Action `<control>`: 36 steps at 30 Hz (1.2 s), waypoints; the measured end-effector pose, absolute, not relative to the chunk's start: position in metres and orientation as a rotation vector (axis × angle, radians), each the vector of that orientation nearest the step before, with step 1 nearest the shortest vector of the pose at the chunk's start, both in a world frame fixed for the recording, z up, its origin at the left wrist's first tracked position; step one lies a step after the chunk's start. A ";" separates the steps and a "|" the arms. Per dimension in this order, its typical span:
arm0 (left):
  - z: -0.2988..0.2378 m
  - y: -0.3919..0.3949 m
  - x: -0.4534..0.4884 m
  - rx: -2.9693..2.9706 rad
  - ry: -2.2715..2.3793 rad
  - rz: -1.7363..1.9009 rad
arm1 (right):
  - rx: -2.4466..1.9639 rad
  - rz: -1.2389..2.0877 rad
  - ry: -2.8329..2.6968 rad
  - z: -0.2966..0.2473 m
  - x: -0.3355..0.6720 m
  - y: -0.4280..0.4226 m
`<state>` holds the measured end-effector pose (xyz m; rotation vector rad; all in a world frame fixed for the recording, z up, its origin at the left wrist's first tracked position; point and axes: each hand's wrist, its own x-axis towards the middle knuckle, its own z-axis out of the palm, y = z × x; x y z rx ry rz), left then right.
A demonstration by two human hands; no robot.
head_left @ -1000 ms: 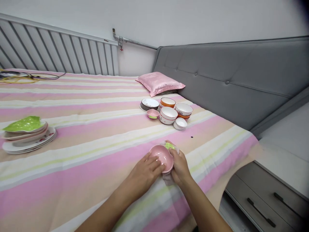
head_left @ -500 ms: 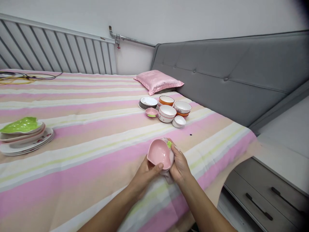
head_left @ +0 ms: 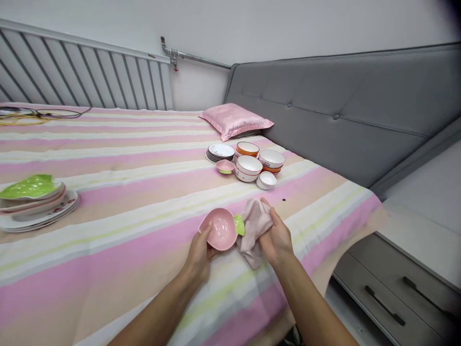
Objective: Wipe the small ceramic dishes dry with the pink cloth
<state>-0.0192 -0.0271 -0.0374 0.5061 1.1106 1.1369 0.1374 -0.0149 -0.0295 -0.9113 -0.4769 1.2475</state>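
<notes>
My left hand [head_left: 199, 252] grips a small pink peach-shaped dish [head_left: 219, 228] with a green leaf tip, held just above the striped bedspread [head_left: 144, 192]. My right hand [head_left: 278, 239] is closed on a crumpled pinkish cloth [head_left: 254, 227] right beside the dish. The cloth touches the dish's leaf end.
A cluster of bowls [head_left: 260, 164], a stack of plates [head_left: 220, 153] and another small pink dish [head_left: 225, 166] sit farther up the bed near a pink pillow [head_left: 236, 120]. A plate pile topped by a green leaf dish [head_left: 32, 199] lies at the left. A grey headboard [head_left: 342, 110] and a nightstand [head_left: 403, 278] stand to the right.
The dish has moved left in my left hand and come apart from my right hand. The cloth, earlier tucked under the dish, now shows bunched in my right hand.
</notes>
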 end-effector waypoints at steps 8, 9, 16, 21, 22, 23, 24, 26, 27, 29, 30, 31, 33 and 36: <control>-0.040 -0.029 -0.017 0.515 1.058 1.085 | -0.975 1.246 -0.848 -0.024 0.125 -0.027; -0.039 -0.029 -0.017 0.516 1.045 1.082 | -1.028 1.208 -0.896 -0.025 0.124 -0.027; -0.027 -0.027 -0.018 0.448 1.048 1.153 | -1.269 0.884 -1.162 -0.036 0.131 -0.024; -0.030 -0.028 -0.018 0.477 1.051 1.121 | -1.258 0.803 -1.249 -0.033 0.132 -0.025; -0.031 -0.028 -0.018 0.488 1.053 1.112 | -1.243 0.795 -1.262 -0.033 0.132 -0.025; -0.033 -0.029 -0.018 0.498 1.054 1.103 | -1.227 0.792 -1.277 -0.033 0.132 -0.025; -0.035 -0.029 -0.018 0.506 1.054 1.096 | -1.218 0.792 -1.288 -0.033 0.133 -0.025; -0.037 -0.029 -0.017 0.515 1.048 1.088 | -1.240 0.788 -1.304 -0.033 0.134 -0.025; -0.038 -0.029 -0.017 0.516 1.044 1.087 | -1.269 0.771 -1.317 -0.034 0.135 -0.025; -0.038 -0.029 -0.016 0.509 1.037 1.095 | -1.338 0.690 -1.350 -0.035 0.136 -0.024; -0.038 -0.029 -0.016 0.500 1.036 1.098 | -1.376 0.630 -1.361 -0.036 0.137 -0.024; -0.037 -0.028 -0.016 0.490 1.038 1.100 | -1.418 0.561 -1.365 -0.037 0.137 -0.024; -0.036 -0.028 -0.015 0.474 1.041 1.102 | -1.504 0.406 -1.351 -0.037 0.137 -0.024; -0.035 -0.028 -0.015 0.464 1.036 1.120 | -1.544 0.251 -1.365 -0.034 0.136 -0.026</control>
